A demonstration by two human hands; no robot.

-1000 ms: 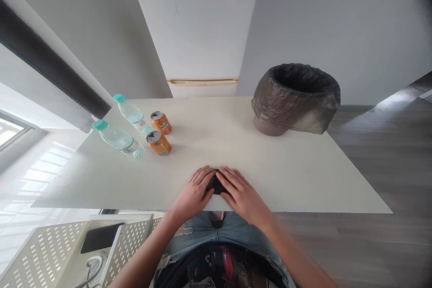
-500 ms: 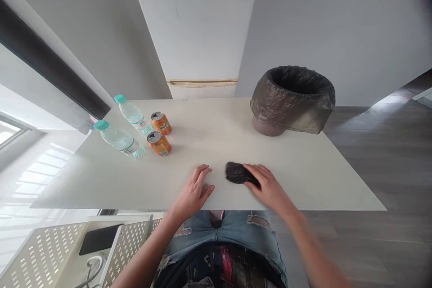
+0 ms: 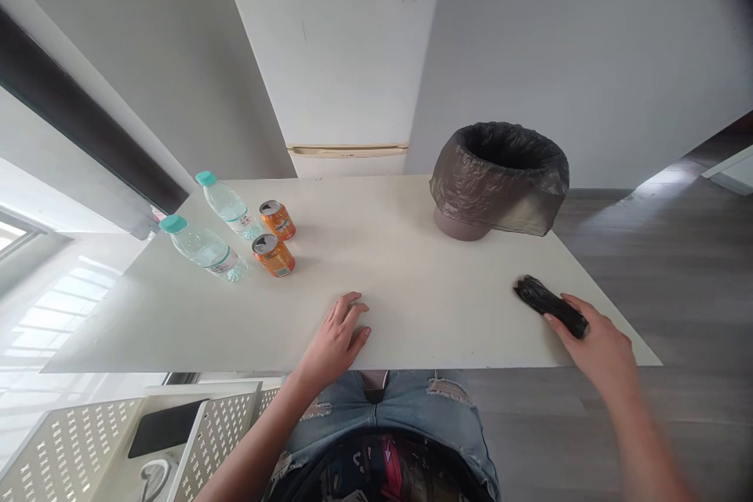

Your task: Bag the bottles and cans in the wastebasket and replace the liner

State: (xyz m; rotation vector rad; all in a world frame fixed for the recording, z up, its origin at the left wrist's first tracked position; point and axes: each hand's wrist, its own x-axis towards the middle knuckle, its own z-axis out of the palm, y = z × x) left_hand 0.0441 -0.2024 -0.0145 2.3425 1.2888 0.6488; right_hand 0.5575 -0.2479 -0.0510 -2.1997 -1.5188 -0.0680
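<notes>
My right hand (image 3: 601,341) grips one end of a black roll of garbage bags (image 3: 550,306) near the right end of the white table (image 3: 376,251). The roll's other end points up and to the left. My left hand (image 3: 336,332) rests on the table near its front edge, fingers apart and holding nothing. Beyond the roll stands a trash can (image 3: 462,227) lined with a dark plastic bag (image 3: 497,192), whose rim is folded down over the outside.
At the table's left stand two clear bottles with teal caps (image 3: 205,251) (image 3: 229,208) and two opened orange soda cans (image 3: 276,257) (image 3: 278,221). Below the front left edge is a white perforated basket (image 3: 215,439) holding a dark flat object and a white cable.
My right hand has carried the black roll from the front middle of the table to its right end. The left hand has stayed almost in place.
</notes>
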